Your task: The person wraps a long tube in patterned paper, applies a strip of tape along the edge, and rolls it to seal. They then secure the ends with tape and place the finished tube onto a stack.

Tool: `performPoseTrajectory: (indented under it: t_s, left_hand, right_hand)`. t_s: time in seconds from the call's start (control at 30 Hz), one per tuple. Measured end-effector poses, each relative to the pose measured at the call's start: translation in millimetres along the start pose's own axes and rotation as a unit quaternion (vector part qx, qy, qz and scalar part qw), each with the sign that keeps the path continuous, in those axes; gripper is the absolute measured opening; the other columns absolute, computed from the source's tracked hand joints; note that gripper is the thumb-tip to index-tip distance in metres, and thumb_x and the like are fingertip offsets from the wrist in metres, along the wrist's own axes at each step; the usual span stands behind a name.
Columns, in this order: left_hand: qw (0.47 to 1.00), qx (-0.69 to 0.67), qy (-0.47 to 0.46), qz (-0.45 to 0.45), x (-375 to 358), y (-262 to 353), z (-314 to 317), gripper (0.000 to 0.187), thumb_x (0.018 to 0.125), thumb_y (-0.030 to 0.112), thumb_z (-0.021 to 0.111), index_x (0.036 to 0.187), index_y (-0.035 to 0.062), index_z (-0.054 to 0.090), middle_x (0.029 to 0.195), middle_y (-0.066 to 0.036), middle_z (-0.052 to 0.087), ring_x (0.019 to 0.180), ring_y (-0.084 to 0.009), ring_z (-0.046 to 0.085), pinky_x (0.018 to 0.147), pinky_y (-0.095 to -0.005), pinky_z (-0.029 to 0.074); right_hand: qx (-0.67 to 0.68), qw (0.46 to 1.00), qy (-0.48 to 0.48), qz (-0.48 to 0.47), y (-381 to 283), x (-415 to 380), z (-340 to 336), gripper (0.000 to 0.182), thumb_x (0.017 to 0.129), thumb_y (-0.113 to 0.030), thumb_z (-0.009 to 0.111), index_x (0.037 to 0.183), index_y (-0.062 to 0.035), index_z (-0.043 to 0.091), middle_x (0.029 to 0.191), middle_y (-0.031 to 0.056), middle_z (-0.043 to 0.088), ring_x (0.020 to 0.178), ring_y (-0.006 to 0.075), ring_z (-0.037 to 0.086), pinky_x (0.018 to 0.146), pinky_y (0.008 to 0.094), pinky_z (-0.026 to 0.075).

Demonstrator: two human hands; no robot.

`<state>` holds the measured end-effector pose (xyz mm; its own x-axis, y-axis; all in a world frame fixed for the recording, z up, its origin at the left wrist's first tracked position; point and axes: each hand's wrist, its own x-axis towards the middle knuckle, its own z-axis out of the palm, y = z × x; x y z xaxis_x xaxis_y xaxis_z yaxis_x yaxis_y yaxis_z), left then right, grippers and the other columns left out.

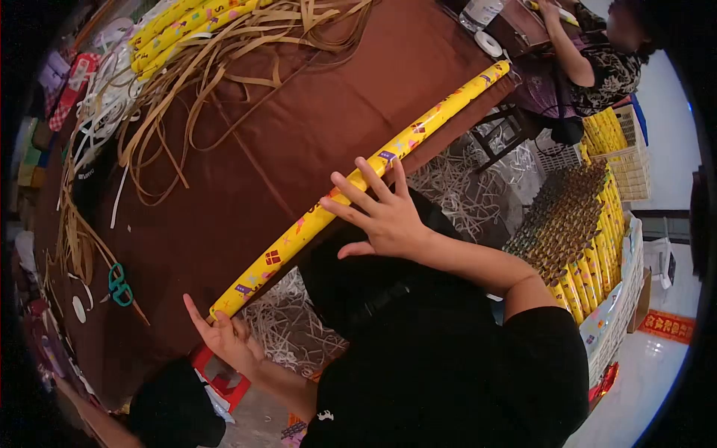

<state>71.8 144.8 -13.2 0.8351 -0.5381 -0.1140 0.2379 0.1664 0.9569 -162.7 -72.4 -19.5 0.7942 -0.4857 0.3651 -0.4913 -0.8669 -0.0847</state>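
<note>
A long yellow tube (314,224), printed with small colourful gift and party motifs, lies slantwise along the edge of the brown-covered table (299,142). My right hand (385,216) rests across its middle, palm down with the fingers spread wide. At the tube's lower left end is my left hand (231,340), one finger stretched out past the end and the others curled against it. The far tip of the tube reaches the table's upper right corner. Teal-handled scissors (119,285) lie on the table to the left of my left hand.
Brown flat strips (216,71) and white strips (112,97) heap at the upper left beside more yellow tubes (175,37). A white basket (624,287) of yellow tubes stands at right. Shredded strips (448,198) litter the floor. Another person (582,63) sits at upper right.
</note>
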Motion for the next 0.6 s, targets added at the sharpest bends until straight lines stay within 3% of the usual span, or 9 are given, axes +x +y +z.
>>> performPoseTrajectory:
  t_s: [0.1,0.2,0.4,0.6]
  left_hand:
    - [1.0,-0.002,0.02,-0.006,-0.7,4.3,7.5,0.063,0.098,0.004,0.052,0.153,0.0086,0.021,0.065,0.004,0.037,0.044,-0.0009,0.025,0.04,-0.0188,0.019]
    - [1.0,-0.007,0.023,-0.007,-1.6,1.0,3.2,0.063,0.097,0.001,0.052,0.152,0.0087,0.022,0.065,0.004,0.037,0.045,-0.0005,0.024,0.04,-0.0179,0.018]
    - [1.0,0.005,0.03,-0.003,-1.0,0.8,2.3,0.063,0.097,0.001,0.052,0.152,0.0081,0.022,0.066,0.004,0.035,0.045,0.0,0.023,0.04,-0.018,0.018]
    - [1.0,-0.008,0.017,0.001,0.0,4.5,6.7,0.063,0.097,0.004,0.053,0.152,0.0076,0.022,0.065,0.005,0.034,0.045,-0.0003,0.023,0.04,-0.0182,0.018]
  right_hand:
    - [-0.052,0.999,-0.003,-0.003,32.5,-6.4,-6.2,0.08,0.079,-0.077,0.044,0.139,-0.0236,0.05,0.151,0.0075,0.038,0.141,0.0363,0.03,0.11,0.0687,0.008]
    - [-0.118,0.993,0.014,0.021,78.5,-20.5,-9.4,0.084,0.081,-0.077,0.037,0.139,-0.0176,0.048,0.151,0.0118,0.037,0.143,0.0375,0.026,0.109,0.0693,0.002]
    - [-0.205,0.967,0.032,0.147,159.3,-39.4,-22.1,0.094,0.087,-0.075,0.028,0.149,-0.0042,0.03,0.155,0.0132,0.029,0.146,0.0298,0.022,0.115,0.056,0.0]
    - [-0.178,0.952,0.104,0.225,212.8,-49.6,-26.0,0.08,0.093,-0.065,0.031,0.151,-0.0093,0.027,0.156,0.0086,0.028,0.146,0.0276,0.021,0.116,0.0533,0.006]
